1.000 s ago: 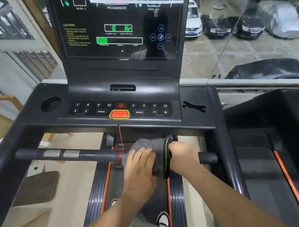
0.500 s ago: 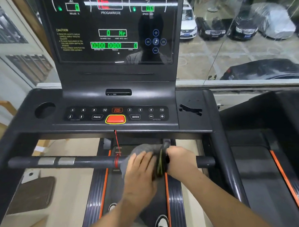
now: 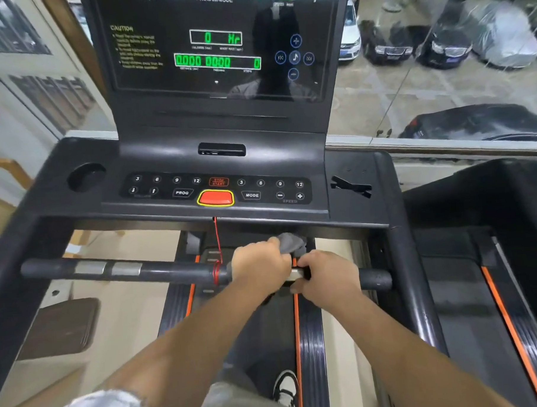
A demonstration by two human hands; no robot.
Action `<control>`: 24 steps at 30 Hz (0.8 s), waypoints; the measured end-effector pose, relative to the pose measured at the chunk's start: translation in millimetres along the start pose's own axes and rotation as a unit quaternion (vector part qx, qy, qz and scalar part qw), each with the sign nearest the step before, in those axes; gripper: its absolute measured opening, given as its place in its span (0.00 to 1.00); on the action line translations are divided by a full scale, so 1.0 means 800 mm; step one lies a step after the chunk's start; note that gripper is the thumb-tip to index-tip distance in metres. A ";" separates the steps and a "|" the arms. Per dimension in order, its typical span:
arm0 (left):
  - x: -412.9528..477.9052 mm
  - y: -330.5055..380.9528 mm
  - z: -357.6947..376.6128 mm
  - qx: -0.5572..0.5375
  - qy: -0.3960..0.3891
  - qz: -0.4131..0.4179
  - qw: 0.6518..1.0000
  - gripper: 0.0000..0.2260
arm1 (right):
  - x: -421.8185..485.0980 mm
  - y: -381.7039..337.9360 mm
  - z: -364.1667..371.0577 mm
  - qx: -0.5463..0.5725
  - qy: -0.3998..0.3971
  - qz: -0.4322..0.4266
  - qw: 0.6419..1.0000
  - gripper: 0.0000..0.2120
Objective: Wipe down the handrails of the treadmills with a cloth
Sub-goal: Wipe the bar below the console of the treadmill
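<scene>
A black handrail bar with silver sensor patches runs across the treadmill below the console. My left hand grips a grey cloth wrapped over the bar near its middle, just right of a red cord knot. My right hand closes round the bar right beside it, over a silver sensor patch. The bar's right end sticks out past that hand. Most of the cloth is hidden under my left hand.
The console with red stop button and lit display stands just above the bar. A cup recess sits at its left, black tape at its right. A second treadmill is on the right. My shoe stands on the belt.
My left hand has rolled forward over the bar, bunching the cloth to the far side. The black-and-green item seen between my hands earlier is out of sight, and a silver patch shows there.
</scene>
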State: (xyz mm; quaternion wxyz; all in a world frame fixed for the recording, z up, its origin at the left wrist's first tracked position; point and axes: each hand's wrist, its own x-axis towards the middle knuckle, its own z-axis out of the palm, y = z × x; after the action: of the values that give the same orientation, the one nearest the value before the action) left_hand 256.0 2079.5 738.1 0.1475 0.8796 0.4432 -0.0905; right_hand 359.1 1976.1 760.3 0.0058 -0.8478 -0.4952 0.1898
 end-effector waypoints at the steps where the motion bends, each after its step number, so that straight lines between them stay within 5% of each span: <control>1: -0.023 -0.001 0.005 0.002 0.061 0.044 0.997 0.09 | -0.001 -0.001 -0.002 0.001 0.005 0.008 1.000 0.16; 5: -0.101 -0.026 0.032 -0.149 0.176 0.096 0.968 0.15 | -0.005 -0.002 -0.006 -0.037 0.018 -0.003 0.999 0.11; 8: -0.155 -0.028 0.076 -0.365 0.037 -0.069 0.928 0.15 | -0.003 0.001 -0.002 -0.045 0.030 -0.017 0.998 0.08; 12: -0.159 -0.033 0.081 -0.657 -0.024 -0.394 0.642 0.21 | -0.002 0.000 -0.001 -0.015 0.000 -0.004 1.000 0.17; 15: -0.130 -0.035 0.059 -0.775 -0.012 -0.387 0.499 0.13 | -0.004 0.001 -0.001 -0.019 0.005 -0.005 1.000 0.18; 18: -0.110 -0.022 0.057 -0.824 -0.027 -0.350 0.444 0.13 | -0.005 -0.001 0.000 -0.012 0.008 0.002 1.000 0.17; 24: -0.078 0.038 0.051 -0.857 -0.153 -0.298 0.392 0.09 | -0.004 -0.003 -0.002 -0.033 0.002 -0.014 0.999 0.08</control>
State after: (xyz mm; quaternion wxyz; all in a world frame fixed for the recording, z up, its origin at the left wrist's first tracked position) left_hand 242.7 2001.1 723.2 0.8525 0.0729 0.4905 0.1654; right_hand 356.3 1975.2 763.4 -0.0185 -0.8410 -0.5126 0.1720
